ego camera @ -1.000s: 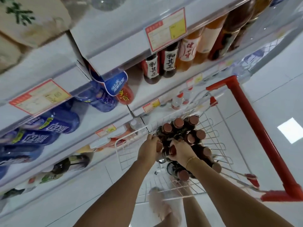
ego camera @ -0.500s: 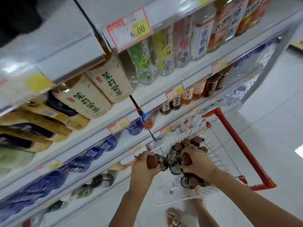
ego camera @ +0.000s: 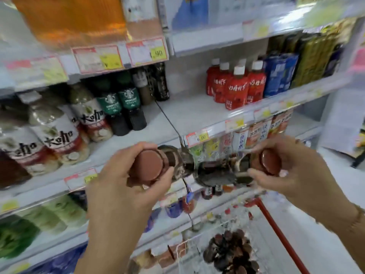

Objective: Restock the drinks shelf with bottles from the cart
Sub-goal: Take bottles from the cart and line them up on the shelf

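Note:
My left hand (ego camera: 126, 180) grips a dark bottle with a brown cap (ego camera: 151, 165), held up in front of the shelves. My right hand (ego camera: 296, 171) grips a second brown-capped bottle (ego camera: 269, 162) at the same height. Both caps point toward me and the bottle bodies point at the shelf. The wire cart (ego camera: 189, 252) stands low at the bottom right, with several more brown-capped bottles (ego camera: 233, 252) in it. A bare stretch of the drinks shelf (ego camera: 189, 113) lies just above my hands, between dark coffee bottles and red bottles.
Red bottles with white caps (ego camera: 237, 86) stand on the shelf's right, blue and green packs (ego camera: 282, 74) beyond. Green-labelled coffee bottles (ego camera: 122, 103) and pale bottles (ego camera: 59, 139) fill the left. The cart's red handle (ego camera: 280, 236) runs down the right. Price tags (ego camera: 197, 137) line the shelf edges.
Both hands have lifted a bottle each out of the cart and raised them to the middle shelf. My view has swung up from the cart to the shelves.

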